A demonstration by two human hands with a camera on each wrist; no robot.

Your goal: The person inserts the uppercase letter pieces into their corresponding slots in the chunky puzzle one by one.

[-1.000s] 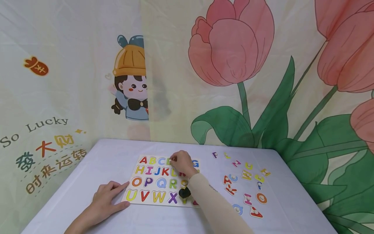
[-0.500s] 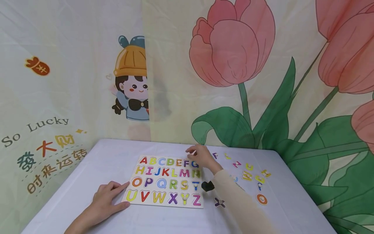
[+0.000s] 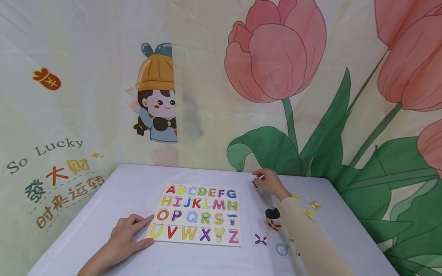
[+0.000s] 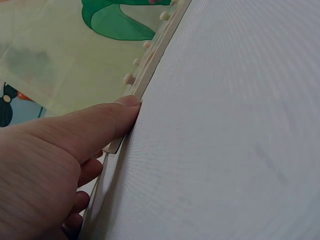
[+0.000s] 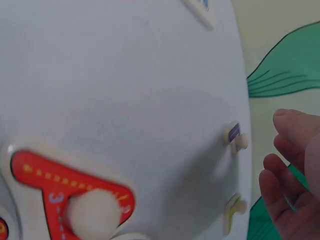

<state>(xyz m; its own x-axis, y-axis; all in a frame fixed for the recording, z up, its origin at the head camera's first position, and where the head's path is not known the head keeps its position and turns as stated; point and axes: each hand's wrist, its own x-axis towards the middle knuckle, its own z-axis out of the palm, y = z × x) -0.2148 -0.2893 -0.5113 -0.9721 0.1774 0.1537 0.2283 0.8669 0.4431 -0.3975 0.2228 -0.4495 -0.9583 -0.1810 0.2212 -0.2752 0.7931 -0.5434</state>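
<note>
A wooden alphabet puzzle board [image 3: 157, 226] lies on the white table, with coloured letters in every visible slot. My left hand [image 3: 128, 234] rests flat at the board's near left corner; its thumb [image 4: 107, 120] presses against the board edge [image 4: 152, 60]. My right hand [image 3: 268, 181] reaches over the far right of the table, just beside a loose purple letter [image 3: 254, 184]. In the right wrist view its fingers [image 5: 295, 170] are loosely curved and hold nothing, a short gap away from the purple peg piece [image 5: 234, 134].
Loose letters lie right of the board: a purple X [image 3: 260, 240], a blue Q [image 3: 281, 249], a red piece [image 3: 274, 226] and yellow ones [image 3: 314, 206]. A red peg piece [image 5: 70, 192] fills the right wrist view. A flower-printed curtain [image 3: 276, 76] hangs behind the table.
My right hand left the board's top row and swung right to the loose letters at the table's far side. The left hand stayed at the board's corner.
</note>
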